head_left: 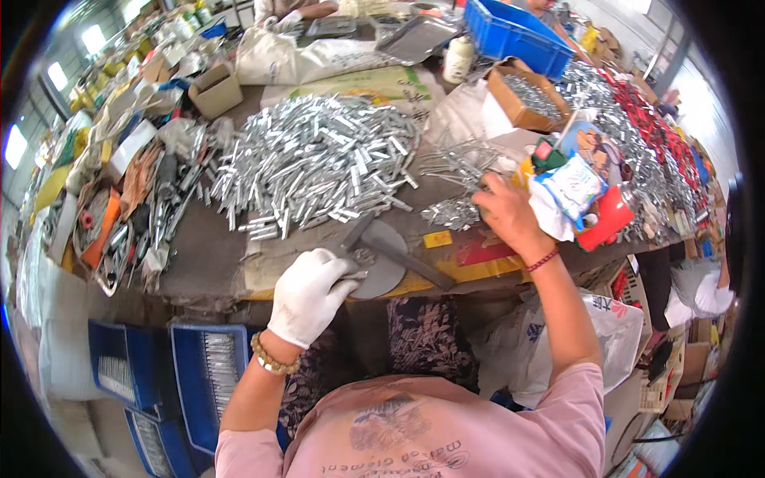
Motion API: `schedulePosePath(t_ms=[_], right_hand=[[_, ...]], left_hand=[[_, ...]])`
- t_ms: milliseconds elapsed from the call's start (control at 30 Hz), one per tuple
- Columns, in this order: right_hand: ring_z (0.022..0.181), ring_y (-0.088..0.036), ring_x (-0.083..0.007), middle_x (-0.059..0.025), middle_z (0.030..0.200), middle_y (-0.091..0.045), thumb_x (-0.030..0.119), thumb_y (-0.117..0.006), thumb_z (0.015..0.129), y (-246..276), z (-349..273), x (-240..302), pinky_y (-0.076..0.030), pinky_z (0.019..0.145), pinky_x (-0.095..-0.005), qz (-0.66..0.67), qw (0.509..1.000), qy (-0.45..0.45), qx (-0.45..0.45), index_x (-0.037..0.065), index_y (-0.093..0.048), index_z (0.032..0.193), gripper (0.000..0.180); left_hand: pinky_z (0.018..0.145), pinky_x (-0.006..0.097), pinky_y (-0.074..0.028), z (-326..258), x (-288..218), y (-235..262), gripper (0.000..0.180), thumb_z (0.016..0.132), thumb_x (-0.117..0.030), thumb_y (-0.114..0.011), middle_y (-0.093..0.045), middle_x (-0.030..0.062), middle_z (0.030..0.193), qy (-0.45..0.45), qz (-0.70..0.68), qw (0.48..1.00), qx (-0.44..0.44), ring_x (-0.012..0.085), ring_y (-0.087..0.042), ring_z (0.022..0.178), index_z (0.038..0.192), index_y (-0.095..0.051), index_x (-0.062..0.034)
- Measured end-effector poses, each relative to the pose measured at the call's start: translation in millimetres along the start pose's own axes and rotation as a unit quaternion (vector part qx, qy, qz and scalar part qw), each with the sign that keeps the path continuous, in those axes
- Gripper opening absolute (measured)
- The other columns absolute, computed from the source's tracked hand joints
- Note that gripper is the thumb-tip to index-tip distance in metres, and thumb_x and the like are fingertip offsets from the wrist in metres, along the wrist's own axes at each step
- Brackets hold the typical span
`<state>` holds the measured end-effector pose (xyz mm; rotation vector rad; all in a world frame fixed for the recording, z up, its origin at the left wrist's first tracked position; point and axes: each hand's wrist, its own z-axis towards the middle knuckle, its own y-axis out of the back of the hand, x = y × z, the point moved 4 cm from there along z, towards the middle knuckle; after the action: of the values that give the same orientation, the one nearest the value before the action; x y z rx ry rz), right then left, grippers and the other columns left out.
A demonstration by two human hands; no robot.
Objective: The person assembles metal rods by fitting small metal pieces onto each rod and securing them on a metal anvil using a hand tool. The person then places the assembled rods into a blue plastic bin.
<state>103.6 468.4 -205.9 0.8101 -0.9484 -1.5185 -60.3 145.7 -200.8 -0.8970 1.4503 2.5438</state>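
Hundreds of slim silver metal pieces (319, 159) heap the brown bench (195, 255), seemingly left to do — neat silver rows (221, 358) already line a blue plastic bin (182, 374). White-gloved left hand (311, 293) pinches a small silver part (358, 276); bare right hand (510, 213) at shiny metal bits (451, 213) — grip unclear.

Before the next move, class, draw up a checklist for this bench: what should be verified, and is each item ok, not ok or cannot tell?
1. Left hand gloved: ok, it wears a white glove.
2. Right hand gloved: not ok, it is bare.
3. Left hand empty: cannot tell; what it pinches, if anything, is unclear.
4. Right hand holding a part: cannot tell; it is beside the small metal parts, but its grip is hidden.
5. Hammer lying down: ok, it lies across the round grey disc.
6. Metal pieces on the bench: ok, heaped beyond the hammer.
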Motion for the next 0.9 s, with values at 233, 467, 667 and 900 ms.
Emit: schedulePosePath(t_ms=[233,467,667,900], right_hand=[[0.109,-0.065,-0.0345,-0.0106,0.107,-0.063,-0.002,-0.070,0.079,7,5,-2,-0.055,0.087,-0.0473,-0.010,0.999,0.008,0.043,0.008,-0.072,0.096,0.020],[0.083,-0.070,-0.0295,-0.0080,0.090,-0.068,0.005,-0.076,0.085,29,7,112,-0.058,0.071,-0.0414,0.166,0.985,0.012,-0.041,0.010,-0.076,0.099,0.015],[0.084,-0.067,-0.0277,-0.0063,0.089,-0.058,0.004,-0.072,0.083,11,8,178,-0.056,0.075,-0.0410,0.196,0.980,0.031,0.004,0.009,-0.073,0.092,0.011],[0.089,-0.063,-0.0264,-0.0054,0.089,-0.057,0.006,-0.070,0.082,5,13,184,-0.054,0.077,-0.0406,0.177,0.983,0.053,0.017,0.009,-0.071,0.088,0.007]], left_hand=[[0.081,0.041,-0.055,-4,6,-4,0.013,0.085,-0.016,-0.084,-0.067,0.0086,0.091,-0.008,-0.017,1.000,-0.008,0.0309,-0.067,0.092,0.095,-0.079,-0.0114],[0.083,0.040,-0.056,-9,7,-2,0.015,0.084,-0.015,-0.085,-0.067,0.0084,0.092,0.004,-0.040,0.999,-0.032,0.0303,-0.067,0.092,0.098,-0.080,-0.0113],[0.083,0.041,-0.055,-15,15,-1,0.017,0.083,-0.013,-0.086,-0.067,0.0086,0.093,0.022,-0.029,0.999,-0.020,0.0301,-0.067,0.092,0.099,-0.080,-0.0100],[0.082,0.040,-0.055,-16,18,0,0.016,0.084,-0.011,-0.086,-0.067,0.0095,0.093,0.046,-0.049,0.998,-0.017,0.0302,-0.067,0.092,0.098,-0.080,-0.0089]])
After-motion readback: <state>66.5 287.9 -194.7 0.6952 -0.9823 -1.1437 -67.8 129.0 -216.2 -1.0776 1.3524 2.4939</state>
